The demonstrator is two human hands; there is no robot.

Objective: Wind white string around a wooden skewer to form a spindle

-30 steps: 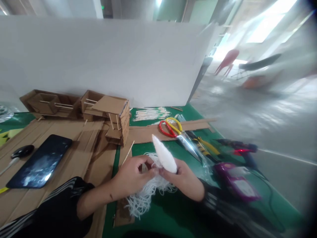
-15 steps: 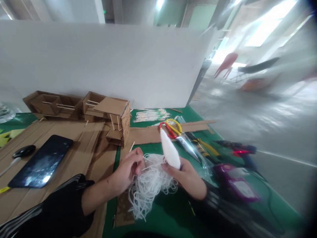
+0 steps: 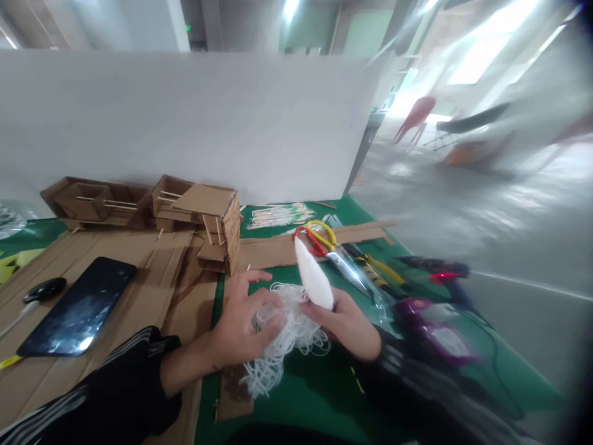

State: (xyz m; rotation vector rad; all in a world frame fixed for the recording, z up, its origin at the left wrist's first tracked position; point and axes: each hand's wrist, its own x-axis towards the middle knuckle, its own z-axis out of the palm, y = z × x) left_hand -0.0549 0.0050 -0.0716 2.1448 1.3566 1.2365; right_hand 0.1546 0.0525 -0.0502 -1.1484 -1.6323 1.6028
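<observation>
My right hand [image 3: 345, 321] is closed round the lower end of a white, pointed, soft-looking piece [image 3: 315, 278], which stands tip up. Below and left of it hangs a loose tangle of white string [image 3: 269, 369], its upper part against my right fingers. My left hand [image 3: 250, 315] has its fingers spread and curved over the left side of the tangle. Whether those fingertips touch the string I cannot tell. Behind the white piece lie scissors [image 3: 349, 267] with one red and one yellow handle.
Cardboard models [image 3: 222, 216] stand at the back left. A black phone [image 3: 76, 306] lies on cardboard at left, by a black mouse-like object [image 3: 45, 288]. Wrapped sticks [image 3: 280, 215] lie behind. Yellow-handled pliers [image 3: 384, 269], a glue gun [image 3: 445, 275] and a purple package [image 3: 438, 330] are at right.
My left hand has gone from a pinch at the string to spread fingers over the tangle. My right hand keeps its hold on the white piece. The view has shifted slightly.
</observation>
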